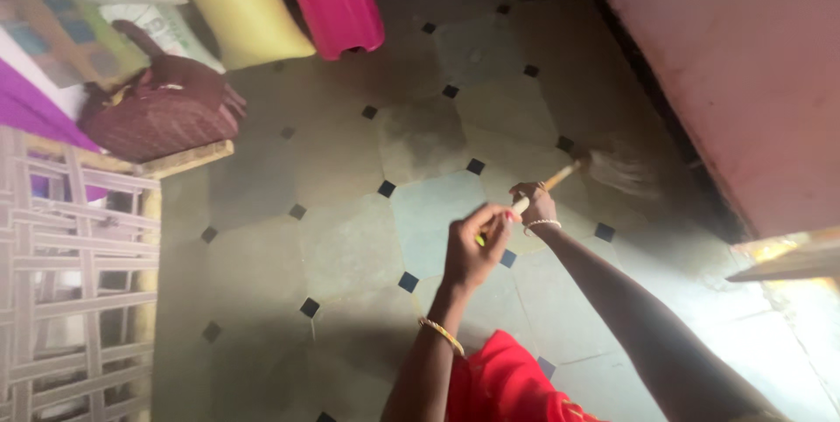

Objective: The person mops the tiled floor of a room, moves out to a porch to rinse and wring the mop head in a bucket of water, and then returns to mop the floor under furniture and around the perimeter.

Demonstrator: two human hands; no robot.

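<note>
A short broom (604, 166) with a pale wooden handle and a blurred straw head sweeps the tiled floor (350, 238) near the pink wall (744, 72). My right hand (535, 206) grips the handle lower down, close to the straw head. My left hand (474, 245) is closed on the handle's upper end. Both wrists wear bangles, and a red garment (503, 383) shows at the bottom edge.
A maroon handbag (162, 111) rests on a wooden ledge at left, beside a lattice frame (74, 273). A pink plastic stool (337, 2) and a yellow sack (241, 6) stand at the back. A dark skirting strip runs along the wall's base.
</note>
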